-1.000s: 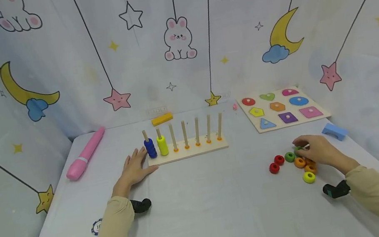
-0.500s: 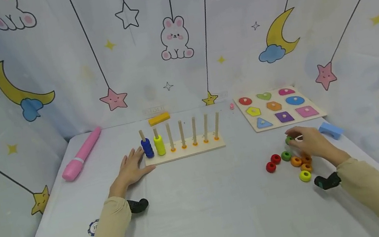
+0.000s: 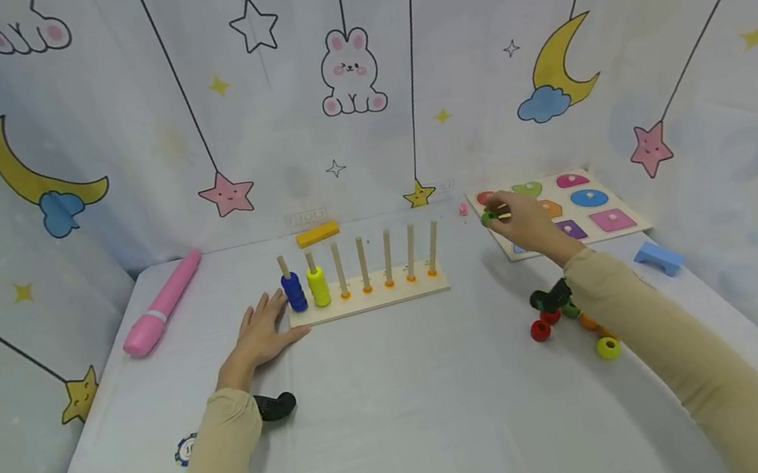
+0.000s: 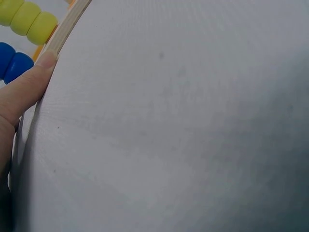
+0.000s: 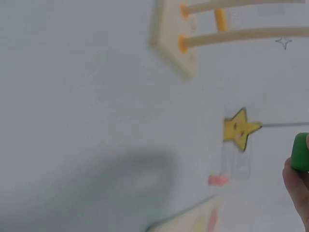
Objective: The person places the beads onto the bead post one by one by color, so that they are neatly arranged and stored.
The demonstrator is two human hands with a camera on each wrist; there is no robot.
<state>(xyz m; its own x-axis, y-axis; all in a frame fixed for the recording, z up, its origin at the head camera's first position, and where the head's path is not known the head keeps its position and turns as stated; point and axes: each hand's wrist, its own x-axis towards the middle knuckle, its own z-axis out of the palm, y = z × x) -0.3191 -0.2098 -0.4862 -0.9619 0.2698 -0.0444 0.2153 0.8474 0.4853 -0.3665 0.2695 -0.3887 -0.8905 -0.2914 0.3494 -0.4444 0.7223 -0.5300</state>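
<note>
My right hand [image 3: 525,226] pinches a green bead [image 3: 487,217] in the air, overlapping the shape puzzle in the head view. The same green bead [image 5: 300,152] shows at the right edge of the right wrist view, between fingertip and thumb. The wooden peg board [image 3: 382,298] stands ahead, a row of upright pegs on it. Blue beads [image 3: 293,292] fill its leftmost peg and yellow beads [image 3: 319,288] the second; the other pegs are bare. With fingers extended, my left hand [image 3: 262,333] rests at the board's left end, its thumb [image 4: 34,84] against the front edge.
Loose red beads [image 3: 540,330], a yellow bead [image 3: 608,348], and partly hidden orange and green ones lie below my right forearm. The shape puzzle [image 3: 622,234] and a blue block [image 3: 659,257] are at right. A pink mallet-like toy [image 3: 163,306] lies left, a yellow block [image 3: 318,234] behind the board.
My right hand has lifted the green bead from the loose beads and carried it left and away from me, toward the peg board. My left hand stays at the board's end.
</note>
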